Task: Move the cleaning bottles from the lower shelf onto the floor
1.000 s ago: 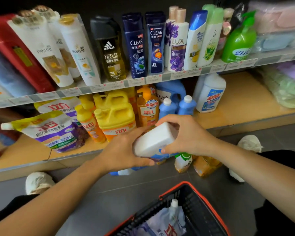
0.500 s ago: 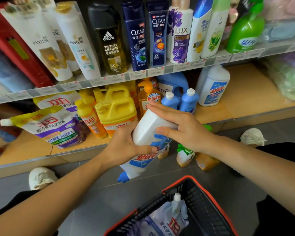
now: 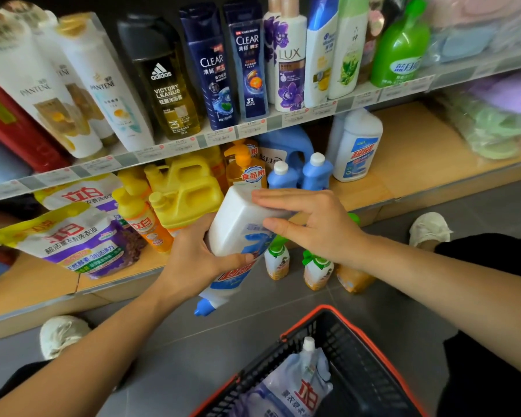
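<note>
The left hand (image 3: pixel 193 260) grips the white bottle (image 3: pixel 238 227), cap hanging below it; the right hand (image 3: pixel 313 227), fingers (image 3: pixel 271 195) straight, steadies the base above.

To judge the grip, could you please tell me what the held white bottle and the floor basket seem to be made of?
The white bottle looks like opaque moulded plastic, smooth and faintly matte, with a printed blue label. The basket seems to be rigid plastic too: black lattice walls under an orange rim, dull in finish.
</note>
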